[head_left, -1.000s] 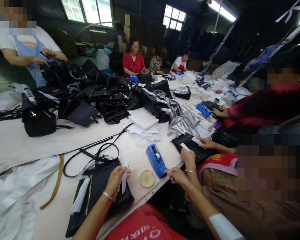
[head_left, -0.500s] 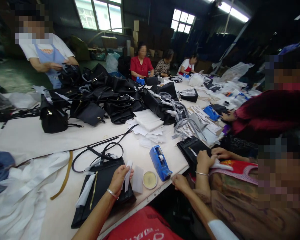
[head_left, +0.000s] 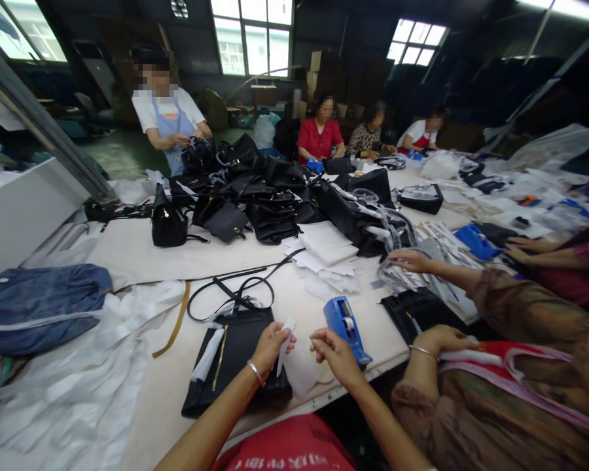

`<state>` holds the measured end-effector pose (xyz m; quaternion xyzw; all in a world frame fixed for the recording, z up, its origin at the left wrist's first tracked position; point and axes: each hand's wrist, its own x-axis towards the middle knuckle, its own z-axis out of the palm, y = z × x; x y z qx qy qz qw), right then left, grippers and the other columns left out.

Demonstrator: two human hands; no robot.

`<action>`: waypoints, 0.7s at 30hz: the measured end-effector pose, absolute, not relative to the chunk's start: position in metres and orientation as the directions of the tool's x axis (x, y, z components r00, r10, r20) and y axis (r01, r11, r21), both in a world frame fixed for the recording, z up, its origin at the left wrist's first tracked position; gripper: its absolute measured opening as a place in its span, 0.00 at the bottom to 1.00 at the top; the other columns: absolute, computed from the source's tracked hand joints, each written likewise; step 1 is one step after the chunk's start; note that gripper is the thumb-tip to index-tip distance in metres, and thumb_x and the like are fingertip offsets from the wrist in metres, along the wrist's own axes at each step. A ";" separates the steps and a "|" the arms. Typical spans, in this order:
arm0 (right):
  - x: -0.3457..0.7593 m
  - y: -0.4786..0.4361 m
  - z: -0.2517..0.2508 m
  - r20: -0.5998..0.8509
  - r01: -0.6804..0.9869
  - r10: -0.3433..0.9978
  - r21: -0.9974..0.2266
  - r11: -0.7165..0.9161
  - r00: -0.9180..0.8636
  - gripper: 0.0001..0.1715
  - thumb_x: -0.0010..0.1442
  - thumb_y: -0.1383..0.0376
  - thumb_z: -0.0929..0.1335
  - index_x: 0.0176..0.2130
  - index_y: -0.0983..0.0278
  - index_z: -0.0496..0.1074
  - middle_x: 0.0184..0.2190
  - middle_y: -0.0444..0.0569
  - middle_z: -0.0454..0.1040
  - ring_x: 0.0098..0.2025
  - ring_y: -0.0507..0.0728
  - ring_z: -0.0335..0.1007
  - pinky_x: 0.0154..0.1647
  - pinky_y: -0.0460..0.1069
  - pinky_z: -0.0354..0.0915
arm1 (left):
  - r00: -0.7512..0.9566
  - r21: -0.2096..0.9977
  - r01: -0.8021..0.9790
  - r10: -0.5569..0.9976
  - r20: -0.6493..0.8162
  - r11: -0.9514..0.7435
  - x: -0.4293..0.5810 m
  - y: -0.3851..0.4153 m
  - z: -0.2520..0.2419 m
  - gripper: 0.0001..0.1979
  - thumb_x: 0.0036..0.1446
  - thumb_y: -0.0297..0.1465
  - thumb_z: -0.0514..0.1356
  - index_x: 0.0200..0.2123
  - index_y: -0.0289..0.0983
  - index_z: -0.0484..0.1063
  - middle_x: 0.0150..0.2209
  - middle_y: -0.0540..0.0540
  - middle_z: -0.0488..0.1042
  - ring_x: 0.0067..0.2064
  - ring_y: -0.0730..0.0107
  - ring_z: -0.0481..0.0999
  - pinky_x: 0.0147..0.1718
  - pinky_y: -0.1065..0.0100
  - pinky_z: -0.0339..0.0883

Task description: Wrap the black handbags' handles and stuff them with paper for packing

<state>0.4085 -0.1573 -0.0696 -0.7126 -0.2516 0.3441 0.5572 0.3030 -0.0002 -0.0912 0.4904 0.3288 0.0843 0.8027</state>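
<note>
My left hand (head_left: 269, 350) is closed around a folded white paper strip (head_left: 285, 340), held above the right edge of a black handbag (head_left: 243, 347). The bag lies on the table, its gold zipper (head_left: 220, 360) facing up and its black strap (head_left: 233, 288) looped behind. A white-wrapped piece (head_left: 209, 356) rests on its left side. My right hand (head_left: 336, 356) is raised beside the left, fingers curled and tips pinched; whatever they hold is too small to make out. Just behind it stands a blue tape dispenser (head_left: 344, 324). A thin translucent sheet (head_left: 304, 369) is between my hands.
Black bags (head_left: 269, 190) are piled across the table, with white paper sheets (head_left: 326, 245) in front. A co-worker's arm (head_left: 446, 271) reaches in from the right, near another black bag (head_left: 422, 314). Crumpled white material (head_left: 108, 366) and blue cloth (head_left: 44, 307) lie left.
My right hand has come up from the table edge to beside my left hand, covering the round tin. The view has swung left. The co-worker at right has stretched an arm across the table.
</note>
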 end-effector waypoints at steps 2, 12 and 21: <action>0.408 -0.134 -0.069 -0.186 -0.027 0.780 -0.977 -0.213 0.597 0.13 0.57 0.56 0.64 0.38 0.63 0.69 0.28 0.45 0.71 0.24 0.50 0.64 0.26 0.45 0.62 | 0.767 0.845 0.198 0.458 -0.449 0.497 0.304 -0.001 -0.091 0.18 0.46 0.41 0.64 0.33 0.35 0.64 0.27 0.46 0.75 0.24 0.73 0.73 0.24 0.72 0.63; 0.422 -0.106 -0.067 -0.026 0.422 0.841 -0.856 -0.298 0.541 0.08 0.59 0.63 0.62 0.37 0.61 0.69 0.24 0.41 0.70 0.24 0.50 0.65 0.28 0.45 0.59 | 0.835 0.871 0.127 0.423 -0.352 0.475 0.302 0.000 -0.082 0.14 0.52 0.39 0.61 0.34 0.34 0.65 0.26 0.47 0.74 0.24 0.76 0.71 0.25 0.74 0.61; 0.419 -0.093 -0.092 -0.153 -0.010 0.814 -0.984 -0.178 0.561 0.15 0.58 0.58 0.63 0.44 0.61 0.59 0.22 0.38 0.69 0.19 0.50 0.63 0.21 0.44 0.60 | 0.904 0.669 0.087 0.224 -0.364 0.738 0.297 0.016 -0.080 0.11 0.54 0.35 0.60 0.34 0.33 0.66 0.28 0.46 0.73 0.24 0.78 0.69 0.24 0.75 0.61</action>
